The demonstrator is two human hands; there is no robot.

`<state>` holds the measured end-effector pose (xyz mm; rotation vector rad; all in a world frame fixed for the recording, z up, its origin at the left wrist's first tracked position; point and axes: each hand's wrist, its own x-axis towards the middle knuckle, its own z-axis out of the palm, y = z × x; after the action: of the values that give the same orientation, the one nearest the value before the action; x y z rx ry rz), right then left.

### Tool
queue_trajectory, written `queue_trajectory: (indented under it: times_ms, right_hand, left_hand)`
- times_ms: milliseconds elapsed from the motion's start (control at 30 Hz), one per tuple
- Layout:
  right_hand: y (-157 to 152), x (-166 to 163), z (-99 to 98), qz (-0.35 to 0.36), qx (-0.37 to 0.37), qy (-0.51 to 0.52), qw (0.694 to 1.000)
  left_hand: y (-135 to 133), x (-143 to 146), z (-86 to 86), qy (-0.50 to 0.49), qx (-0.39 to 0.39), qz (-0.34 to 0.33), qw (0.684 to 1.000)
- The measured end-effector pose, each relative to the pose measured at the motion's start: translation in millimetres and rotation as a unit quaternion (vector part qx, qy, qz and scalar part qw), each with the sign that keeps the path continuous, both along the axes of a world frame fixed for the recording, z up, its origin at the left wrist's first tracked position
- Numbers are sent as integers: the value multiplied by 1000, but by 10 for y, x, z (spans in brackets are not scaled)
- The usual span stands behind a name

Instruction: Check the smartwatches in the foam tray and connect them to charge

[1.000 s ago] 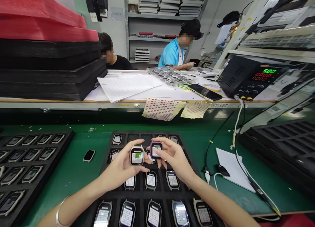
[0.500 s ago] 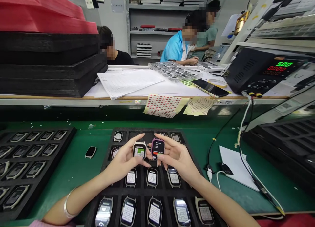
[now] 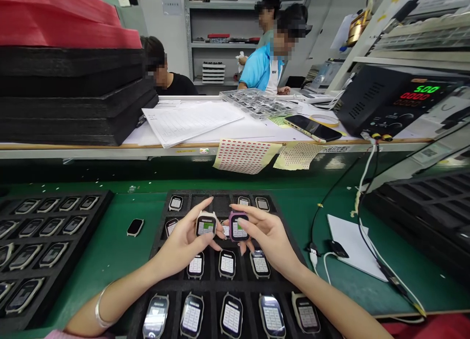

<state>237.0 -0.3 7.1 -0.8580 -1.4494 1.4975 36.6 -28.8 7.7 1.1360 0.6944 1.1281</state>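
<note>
My left hand point(image 3: 189, 236) is closed on a white-framed smartwatch point(image 3: 206, 226), whose screen shows a pale grid with a green part. Beside it, my right hand point(image 3: 266, 231) grips a purple-framed smartwatch point(image 3: 239, 226), the thumb lying over its lit screen. The purple one also shows a light grid with green. Both watches are held up, strapless, above a black foam tray point(image 3: 213, 286). In the tray's pockets lie several more watches, such as a lit one point(image 3: 231, 315) in the front row. My hands hide some of the middle pockets.
Another foam tray point(image 3: 79, 260) with several watches is at the left. A single dark watch point(image 3: 135, 227) lies between the trays. At right are white paper point(image 3: 352, 246), cables and a power supply point(image 3: 400, 101). A phone point(image 3: 312, 127) rests on the raised shelf; co-workers are behind it.
The purple watch's screen has switched from dark text with a red bar to a light grid with green. My right thumb has moved up onto that screen. The co-workers behind have shifted.
</note>
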Motion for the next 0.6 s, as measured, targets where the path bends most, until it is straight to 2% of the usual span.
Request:
queue_trajectory:
  times_ms: [100, 300, 500, 600]
  right_hand:
    - [-15, 1, 3, 10, 12, -5, 1000]
    - [-32, 27, 17, 83, -4, 54, 995]
    - [-53, -7, 38, 48, 2, 13, 999]
    - [-46, -3, 29, 64, 13, 0, 998]
  left_hand:
    - [11, 7, 10, 25, -10, 20, 999]
    - [38, 8, -9, 37, -12, 37, 999]
    - [23, -12, -8, -15, -8, 7, 1000]
    - [26, -13, -4, -13, -25, 14, 1000]
